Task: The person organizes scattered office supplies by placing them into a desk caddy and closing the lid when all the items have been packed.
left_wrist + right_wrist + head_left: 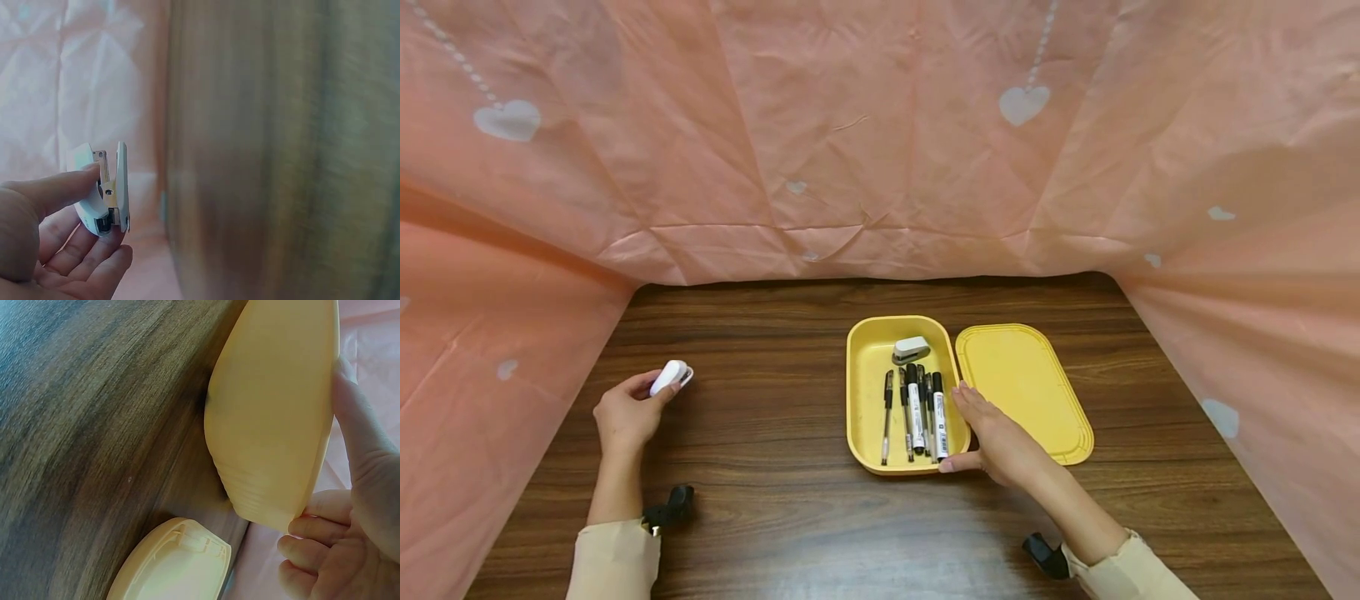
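Note:
At the left, my left hand (627, 414) pinches a small white stapler (672, 377) between thumb and fingers, raised above the table. In the left wrist view the stapler (103, 190) shows side-on, its two arms apart. My right hand (1003, 442) touches the near right corner of a yellow box (867, 417), fingers extended along its right rim and thumb at the front rim. Inside the box lie several black-capped pens (887, 417), two black-and-white markers (939, 425) and another white stapler (912, 348). The box's outer wall (269, 419) fills much of the right wrist view.
A yellow lid (1022, 392) lies flat just right of the box, near my right forearm. Pink curtains (850, 142) with hearts enclose the back and sides of the dark wooden table (760, 433). Black wrist straps (679, 502) are on both arms.

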A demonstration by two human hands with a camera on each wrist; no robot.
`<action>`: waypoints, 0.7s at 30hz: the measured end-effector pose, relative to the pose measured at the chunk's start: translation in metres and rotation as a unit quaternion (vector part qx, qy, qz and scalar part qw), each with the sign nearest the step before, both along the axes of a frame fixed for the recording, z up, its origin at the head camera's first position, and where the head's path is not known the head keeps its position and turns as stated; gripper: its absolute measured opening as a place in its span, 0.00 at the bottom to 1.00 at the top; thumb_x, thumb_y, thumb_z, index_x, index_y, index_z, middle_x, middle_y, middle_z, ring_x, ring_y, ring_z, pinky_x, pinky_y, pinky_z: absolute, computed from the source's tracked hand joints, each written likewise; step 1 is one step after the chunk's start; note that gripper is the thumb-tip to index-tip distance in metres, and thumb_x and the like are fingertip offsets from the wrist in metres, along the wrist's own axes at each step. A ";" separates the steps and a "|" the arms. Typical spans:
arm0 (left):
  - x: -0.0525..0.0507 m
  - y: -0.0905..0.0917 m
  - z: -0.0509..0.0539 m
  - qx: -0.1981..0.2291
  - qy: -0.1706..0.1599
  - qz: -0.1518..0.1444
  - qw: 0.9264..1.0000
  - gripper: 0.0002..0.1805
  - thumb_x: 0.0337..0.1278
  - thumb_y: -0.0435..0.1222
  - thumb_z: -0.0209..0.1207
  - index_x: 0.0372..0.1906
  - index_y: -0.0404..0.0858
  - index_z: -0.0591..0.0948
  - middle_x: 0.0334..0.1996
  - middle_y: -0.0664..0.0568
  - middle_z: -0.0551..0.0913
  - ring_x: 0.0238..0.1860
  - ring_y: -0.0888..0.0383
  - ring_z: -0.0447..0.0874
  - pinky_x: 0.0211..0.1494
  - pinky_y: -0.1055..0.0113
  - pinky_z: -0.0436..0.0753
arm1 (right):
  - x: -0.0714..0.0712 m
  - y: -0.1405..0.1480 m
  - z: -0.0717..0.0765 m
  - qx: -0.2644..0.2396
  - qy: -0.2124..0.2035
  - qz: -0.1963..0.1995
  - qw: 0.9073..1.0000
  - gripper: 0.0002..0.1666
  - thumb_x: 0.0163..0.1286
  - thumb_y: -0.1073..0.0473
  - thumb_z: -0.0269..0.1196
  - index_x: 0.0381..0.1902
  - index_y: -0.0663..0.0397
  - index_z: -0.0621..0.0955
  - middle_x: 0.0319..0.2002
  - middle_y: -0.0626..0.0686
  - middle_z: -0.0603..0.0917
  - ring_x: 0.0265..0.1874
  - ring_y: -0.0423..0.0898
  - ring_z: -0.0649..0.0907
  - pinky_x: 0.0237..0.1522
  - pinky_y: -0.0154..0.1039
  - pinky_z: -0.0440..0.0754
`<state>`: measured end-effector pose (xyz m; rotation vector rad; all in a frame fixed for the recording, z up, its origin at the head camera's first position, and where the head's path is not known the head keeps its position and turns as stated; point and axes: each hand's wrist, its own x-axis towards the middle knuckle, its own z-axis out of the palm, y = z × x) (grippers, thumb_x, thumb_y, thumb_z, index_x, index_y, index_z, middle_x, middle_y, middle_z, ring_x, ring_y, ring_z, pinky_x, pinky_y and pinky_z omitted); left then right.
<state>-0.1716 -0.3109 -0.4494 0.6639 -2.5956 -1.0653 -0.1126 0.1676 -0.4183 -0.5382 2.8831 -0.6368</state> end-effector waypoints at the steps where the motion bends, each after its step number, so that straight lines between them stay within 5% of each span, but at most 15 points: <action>1: -0.001 0.001 0.003 0.001 0.002 0.001 1.000 0.23 0.54 0.45 0.66 0.54 0.39 0.83 0.50 0.42 0.85 0.33 0.75 0.74 0.34 0.79 0.70 | 0.000 0.000 0.000 0.000 0.000 0.000 1.000 0.61 0.48 0.43 0.74 0.70 0.71 0.61 0.73 0.69 0.58 0.72 0.64 0.60 0.70 0.59 0.62; 4: -0.005 0.006 0.012 0.008 0.021 -0.004 1.000 0.24 0.53 0.45 0.67 0.54 0.39 0.83 0.49 0.40 0.86 0.27 0.84 0.65 0.30 0.83 0.69 | 0.000 0.000 0.000 0.001 0.000 0.001 1.000 0.61 0.48 0.42 0.73 0.70 0.71 0.61 0.72 0.69 0.58 0.72 0.65 0.60 0.70 0.59 0.61; 12: -0.016 0.035 0.036 0.019 0.074 -0.022 0.997 0.22 0.52 0.43 0.69 0.51 0.39 0.85 0.46 0.40 0.87 0.25 0.86 0.66 0.29 0.87 0.68 | -0.001 0.001 -0.001 0.003 0.005 0.002 1.000 0.62 0.47 0.41 0.73 0.70 0.71 0.60 0.72 0.69 0.59 0.72 0.65 0.60 0.70 0.58 0.61; 21: -0.035 0.086 0.067 0.067 0.122 -0.077 0.987 0.21 0.52 0.41 0.69 0.51 0.38 0.85 0.45 0.41 0.87 0.32 0.75 0.79 0.33 0.89 0.72 | 0.000 0.000 -0.003 -0.001 0.004 0.003 1.000 0.61 0.48 0.43 0.73 0.70 0.72 0.61 0.72 0.69 0.58 0.72 0.65 0.60 0.70 0.59 0.60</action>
